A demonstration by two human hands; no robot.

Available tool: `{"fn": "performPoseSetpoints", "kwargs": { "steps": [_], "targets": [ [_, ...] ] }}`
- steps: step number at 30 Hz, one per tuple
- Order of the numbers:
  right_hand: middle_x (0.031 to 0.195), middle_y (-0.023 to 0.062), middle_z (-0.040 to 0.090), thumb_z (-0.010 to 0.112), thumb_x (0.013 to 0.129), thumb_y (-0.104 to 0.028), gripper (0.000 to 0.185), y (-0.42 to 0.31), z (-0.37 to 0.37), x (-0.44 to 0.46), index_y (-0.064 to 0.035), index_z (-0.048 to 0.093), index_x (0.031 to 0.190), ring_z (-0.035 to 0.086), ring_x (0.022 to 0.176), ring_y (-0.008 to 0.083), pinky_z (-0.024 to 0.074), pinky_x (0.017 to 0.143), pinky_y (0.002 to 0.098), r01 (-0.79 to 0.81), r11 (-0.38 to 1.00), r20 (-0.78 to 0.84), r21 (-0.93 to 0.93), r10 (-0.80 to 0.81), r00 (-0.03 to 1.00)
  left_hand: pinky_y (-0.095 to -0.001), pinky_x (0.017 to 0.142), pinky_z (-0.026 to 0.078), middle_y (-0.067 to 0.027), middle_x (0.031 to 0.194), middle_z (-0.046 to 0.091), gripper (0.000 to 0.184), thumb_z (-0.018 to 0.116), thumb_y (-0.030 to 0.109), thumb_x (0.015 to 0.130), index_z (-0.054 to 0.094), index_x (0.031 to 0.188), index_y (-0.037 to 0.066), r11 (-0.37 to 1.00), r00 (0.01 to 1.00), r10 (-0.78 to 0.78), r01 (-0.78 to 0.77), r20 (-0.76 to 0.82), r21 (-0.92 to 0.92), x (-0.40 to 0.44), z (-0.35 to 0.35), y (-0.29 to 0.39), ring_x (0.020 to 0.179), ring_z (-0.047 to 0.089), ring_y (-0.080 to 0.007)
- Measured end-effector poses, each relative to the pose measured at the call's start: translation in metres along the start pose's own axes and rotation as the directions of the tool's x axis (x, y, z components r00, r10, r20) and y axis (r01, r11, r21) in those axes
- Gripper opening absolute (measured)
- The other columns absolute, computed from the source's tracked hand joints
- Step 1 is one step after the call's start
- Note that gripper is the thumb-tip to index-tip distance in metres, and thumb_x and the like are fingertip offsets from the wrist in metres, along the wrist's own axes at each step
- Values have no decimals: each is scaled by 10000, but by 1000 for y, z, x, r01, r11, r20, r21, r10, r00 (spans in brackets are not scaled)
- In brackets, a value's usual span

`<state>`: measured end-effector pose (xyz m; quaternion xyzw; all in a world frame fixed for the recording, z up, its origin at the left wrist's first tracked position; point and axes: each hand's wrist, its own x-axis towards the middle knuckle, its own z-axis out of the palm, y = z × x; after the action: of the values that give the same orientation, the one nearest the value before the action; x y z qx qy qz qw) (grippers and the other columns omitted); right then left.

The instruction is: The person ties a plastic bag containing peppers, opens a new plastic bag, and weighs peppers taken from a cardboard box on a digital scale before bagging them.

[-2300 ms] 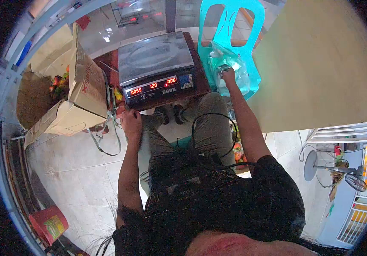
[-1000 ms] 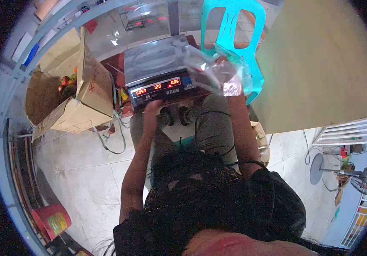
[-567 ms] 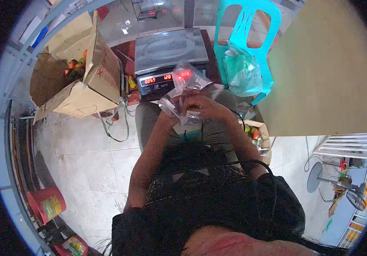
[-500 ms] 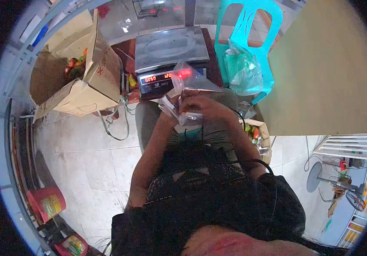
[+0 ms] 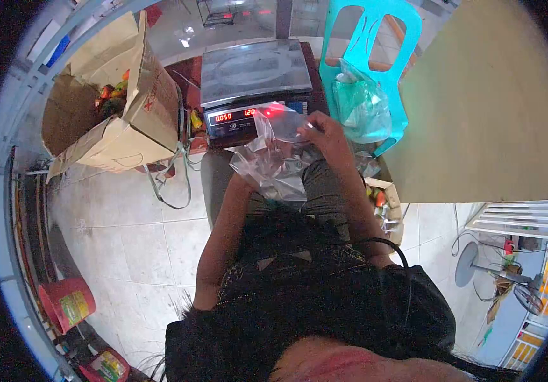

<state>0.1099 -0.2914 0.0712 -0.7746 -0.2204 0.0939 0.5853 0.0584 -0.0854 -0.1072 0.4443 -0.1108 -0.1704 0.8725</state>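
A clear plastic bag (image 5: 278,173) spreads over my lap, its upper part overlapping the front of the digital scale (image 5: 255,73). Behind the thin film, my left hand (image 5: 266,153) holds the bag from its left side. My right hand (image 5: 322,132) pinches the bag's upper right edge between thumb and fingers, just in front of the scale's right corner. Red digits glow on the scale's display, partly covered by the bag, and its metal plate bears nothing. Another bundle of clear bags (image 5: 364,108) rests on the turquoise chair (image 5: 396,70).
An open cardboard box (image 5: 149,111) with red and green produce stands at the left. A large tan board (image 5: 477,108) fills the right side. Beside my right leg is a smaller box (image 5: 393,219) of produce. A red bucket (image 5: 67,304) and a fan (image 5: 528,298) are farther off.
My right hand has left the chair with a clear bag and brought it over my lap to my left hand. Just now it has moved up and right, spreading the bag.
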Motion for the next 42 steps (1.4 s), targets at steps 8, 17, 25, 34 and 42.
{"fn": "performPoseSetpoints", "kwargs": {
  "steps": [8, 17, 25, 34, 42],
  "targets": [
    [613, 49, 441, 589, 887, -194, 280, -12, 7, -4, 12, 495, 723, 386, 581, 104, 340, 525, 298, 137, 973, -185, -183, -171, 968, -287, 881, 459, -78, 1149, 561, 339, 499, 217, 933, 485, 1223, 41, 995, 988, 92, -85, -126, 60, -2, 59, 47, 1006, 554, -168],
    [707, 91, 570, 557, 910, -206, 234, -3, -3, -6, 16, 602, 850, 534, 643, 187, 430, 598, 321, 122, 966, -412, -229, -209, 887, -328, 975, 414, -104, 1257, 519, 412, 483, 228, 938, 441, 1296, 28, 988, 950, 155, -141, -273, 70, 12, 108, 71, 1093, 529, -202],
    [671, 10, 540, 518, 944, -224, 272, -7, -32, -5, 6, 618, 838, 492, 639, 114, 407, 644, 263, 165, 919, -493, 358, 36, 870, -378, 902, 484, -128, 1232, 528, 458, 560, 190, 893, 420, 1302, 37, 963, 926, 190, -111, -326, 244, -5, 122, 75, 1082, 557, -246],
    [886, 71, 560, 456, 967, -199, 205, 31, -98, -11, -17, 549, 954, 532, 765, 176, 430, 790, 327, 288, 698, -491, 655, 103, 865, -373, 851, 509, -96, 1177, 565, 464, 515, 318, 938, 432, 1309, 51, 889, 914, 89, -252, -397, -382, -3, 84, 61, 1040, 580, -206],
    [661, -19, 496, 498, 945, -344, 244, -16, -194, -77, -100, 523, 950, 450, 535, 88, 406, 518, 261, 281, 409, -191, 868, -248, 950, -318, 729, 518, -80, 1050, 603, 517, 492, 461, 918, 506, 1239, 56, 993, 816, -90, 28, -571, -117, -5, 123, 105, 881, 612, -173]
  ]
}}
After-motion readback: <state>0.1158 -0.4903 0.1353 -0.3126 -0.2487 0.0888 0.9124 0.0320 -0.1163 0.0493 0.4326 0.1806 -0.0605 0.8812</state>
